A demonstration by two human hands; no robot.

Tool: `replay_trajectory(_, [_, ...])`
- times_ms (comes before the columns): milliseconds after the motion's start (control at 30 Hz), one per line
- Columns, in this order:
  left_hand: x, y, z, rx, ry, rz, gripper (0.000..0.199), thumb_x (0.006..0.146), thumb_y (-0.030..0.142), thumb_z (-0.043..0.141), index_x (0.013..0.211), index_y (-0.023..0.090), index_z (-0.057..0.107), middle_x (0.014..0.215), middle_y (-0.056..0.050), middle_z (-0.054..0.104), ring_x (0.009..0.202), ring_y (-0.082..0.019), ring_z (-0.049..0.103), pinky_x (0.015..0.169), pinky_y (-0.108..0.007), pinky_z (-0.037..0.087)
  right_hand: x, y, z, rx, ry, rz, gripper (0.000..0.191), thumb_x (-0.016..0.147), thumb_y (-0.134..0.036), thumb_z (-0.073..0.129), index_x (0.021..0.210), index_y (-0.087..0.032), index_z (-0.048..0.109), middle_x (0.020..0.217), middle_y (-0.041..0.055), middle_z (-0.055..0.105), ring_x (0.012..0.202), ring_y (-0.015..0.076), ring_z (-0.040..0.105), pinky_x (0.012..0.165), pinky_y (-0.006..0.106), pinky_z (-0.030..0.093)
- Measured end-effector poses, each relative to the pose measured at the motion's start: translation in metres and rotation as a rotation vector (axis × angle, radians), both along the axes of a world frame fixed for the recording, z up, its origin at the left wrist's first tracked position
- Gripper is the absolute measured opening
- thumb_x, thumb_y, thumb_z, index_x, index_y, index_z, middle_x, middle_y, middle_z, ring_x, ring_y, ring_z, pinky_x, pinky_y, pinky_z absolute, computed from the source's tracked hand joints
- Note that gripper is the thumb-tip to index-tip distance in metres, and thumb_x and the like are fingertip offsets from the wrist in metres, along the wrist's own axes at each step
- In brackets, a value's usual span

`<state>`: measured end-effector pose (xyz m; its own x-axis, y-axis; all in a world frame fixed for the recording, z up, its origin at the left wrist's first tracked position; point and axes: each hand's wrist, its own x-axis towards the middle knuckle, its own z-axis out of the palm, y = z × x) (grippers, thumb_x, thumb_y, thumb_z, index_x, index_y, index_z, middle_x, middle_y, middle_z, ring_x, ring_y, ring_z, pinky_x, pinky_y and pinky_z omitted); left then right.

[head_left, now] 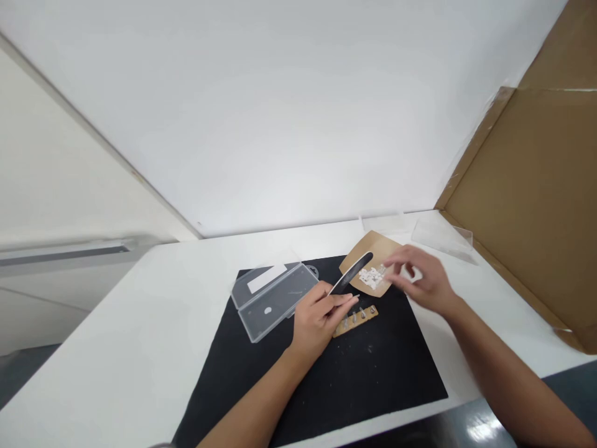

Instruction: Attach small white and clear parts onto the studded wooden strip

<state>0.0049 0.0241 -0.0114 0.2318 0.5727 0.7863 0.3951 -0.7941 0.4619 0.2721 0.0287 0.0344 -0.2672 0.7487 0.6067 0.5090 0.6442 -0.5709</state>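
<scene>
My left hand [319, 311] is closed round a dark, curved tool with a light edge [351, 274], which points up and right. A small thin piece shows at its fingertips. Just below them, a narrow tan strip [357, 320] bears several small clear and metallic pieces. My right hand [422, 278] hovers at the right side of a brown paper tray [361, 250], its fingers apart and slightly blurred. Nothing can be made out between them. Several small white pieces [372, 277] lie in that tray, near the right fingertips.
An open clear plastic case [275, 302] with a white label lies on the black mat [368, 386], left of my left hand. A clear plastic lid or box [443, 239] sits at the back right of the white table [140, 336]. Cardboard [536, 205] stands at the right.
</scene>
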Motion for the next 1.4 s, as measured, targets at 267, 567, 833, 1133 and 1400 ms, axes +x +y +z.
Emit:
replay_trajectory(267, [-0.006, -0.003, -0.003, 0.075, 0.134, -0.022, 0.012, 0.100, 0.023, 0.068, 0.094, 0.018, 0.077, 0.079, -0.002, 0.062, 0.068, -0.010, 0.061, 0.059, -0.020, 0.049, -0.047, -0.010, -0.020, -0.070, -0.037, 0.343, 0.018, 0.100, -0.040, 0.071, 0.112, -0.029, 0.079, 0.091, 0.0052, 0.075, 0.085, 0.0202, 0.069, 0.077, 0.033, 0.056])
replay_trajectory(567, [-0.014, -0.005, 0.008, 0.359, 0.398, 0.065, 0.013, 0.099, 0.015, 0.066, 0.087, 0.016, 0.069, 0.080, -0.003, 0.066, 0.062, -0.009, 0.054, 0.055, -0.023, 0.037, -0.048, -0.008, -0.023, -0.272, -0.023, 0.292, 0.015, 0.097, -0.039, 0.075, 0.096, -0.025, 0.081, 0.082, 0.0022, 0.077, 0.072, 0.0168, 0.069, 0.070, 0.029, 0.053])
replay_trajectory(833, [-0.012, -0.008, 0.009, 0.397, 0.381, 0.088, 0.017, 0.098, 0.020, 0.069, 0.082, 0.017, 0.066, 0.075, -0.001, 0.063, 0.058, -0.009, 0.049, 0.052, -0.024, 0.033, -0.046, -0.015, -0.002, -0.426, -0.131, 0.347, 0.010, 0.099, -0.032, 0.073, 0.096, -0.025, 0.079, 0.086, 0.0004, 0.077, 0.076, 0.0160, 0.069, 0.071, 0.027, 0.049])
replay_trajectory(1133, [-0.010, -0.007, 0.004, 0.051, 0.376, 0.061, 0.022, 0.106, 0.039, 0.058, 0.102, 0.018, 0.067, 0.070, 0.003, 0.057, 0.052, -0.009, 0.052, 0.050, -0.021, 0.038, -0.034, -0.012, -0.008, -0.358, -0.006, 0.321, 0.017, 0.104, -0.027, 0.062, 0.088, -0.022, 0.066, 0.080, 0.0008, 0.068, 0.073, 0.0157, 0.063, 0.069, 0.030, 0.048])
replay_trajectory(1400, [-0.006, -0.008, -0.005, -0.364, 0.185, 0.124, 0.038, 0.111, 0.034, 0.037, 0.140, 0.016, 0.052, 0.117, -0.014, 0.072, 0.097, -0.023, 0.074, 0.085, -0.035, 0.057, -0.030, -0.009, -0.021, -0.214, 0.447, 0.066, 0.007, 0.105, -0.028, 0.062, 0.099, -0.025, 0.062, 0.089, 0.0018, 0.068, 0.078, 0.0176, 0.070, 0.073, 0.035, 0.057])
